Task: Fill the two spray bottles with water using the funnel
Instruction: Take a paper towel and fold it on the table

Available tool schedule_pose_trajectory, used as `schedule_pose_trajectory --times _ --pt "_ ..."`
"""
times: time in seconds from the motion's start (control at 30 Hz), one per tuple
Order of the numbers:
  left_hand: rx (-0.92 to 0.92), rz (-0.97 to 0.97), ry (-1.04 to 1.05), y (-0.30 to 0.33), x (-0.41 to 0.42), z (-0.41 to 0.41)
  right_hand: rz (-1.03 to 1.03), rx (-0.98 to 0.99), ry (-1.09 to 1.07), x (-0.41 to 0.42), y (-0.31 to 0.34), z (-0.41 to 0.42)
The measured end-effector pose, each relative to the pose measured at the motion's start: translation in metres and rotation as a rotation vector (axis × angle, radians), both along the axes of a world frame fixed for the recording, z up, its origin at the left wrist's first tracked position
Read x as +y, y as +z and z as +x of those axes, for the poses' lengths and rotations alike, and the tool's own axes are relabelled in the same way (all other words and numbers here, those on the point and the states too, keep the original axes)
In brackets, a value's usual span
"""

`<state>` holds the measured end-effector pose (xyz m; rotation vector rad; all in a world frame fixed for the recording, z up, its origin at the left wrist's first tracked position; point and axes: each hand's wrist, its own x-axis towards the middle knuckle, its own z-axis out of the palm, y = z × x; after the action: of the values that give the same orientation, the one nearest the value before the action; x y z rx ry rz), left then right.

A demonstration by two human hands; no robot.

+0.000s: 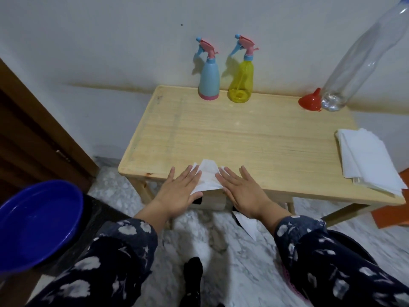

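Observation:
Two spray bottles stand at the back of the wooden table [254,138] by the wall: a light blue one [209,82] and a clear yellow one [241,83], both with pink and blue trigger heads on. A red funnel [309,101] lies mouth down at the back right, beside a tall clear plastic bottle [363,56] with a little water in its bottom. My left hand [179,191] and my right hand [240,189] lie flat, fingers spread, at the table's near edge, pressing on a white tissue [207,177] between them.
A stack of white tissues [369,160] lies at the table's right edge. A blue basin [37,222] sits low on the left over something black. A brown door [33,134] stands to the left. A scrap of white paper [246,224] lies on the marble floor.

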<state>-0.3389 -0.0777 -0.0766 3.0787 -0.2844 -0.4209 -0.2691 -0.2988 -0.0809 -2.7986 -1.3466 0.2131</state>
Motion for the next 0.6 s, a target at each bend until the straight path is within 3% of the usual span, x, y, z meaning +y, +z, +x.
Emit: schedule_pose_trajectory --times 0.23,0.6 --pt "-0.004 0.005 -0.021 0.026 -0.027 -0.004 0.056 -0.002 -0.055 -0.021 0.029 -0.012" --pt "-0.035 -0.004 -0.038 0.050 -0.043 0.110 0.081 -0.045 -0.264 -0.021 0.057 0.079"
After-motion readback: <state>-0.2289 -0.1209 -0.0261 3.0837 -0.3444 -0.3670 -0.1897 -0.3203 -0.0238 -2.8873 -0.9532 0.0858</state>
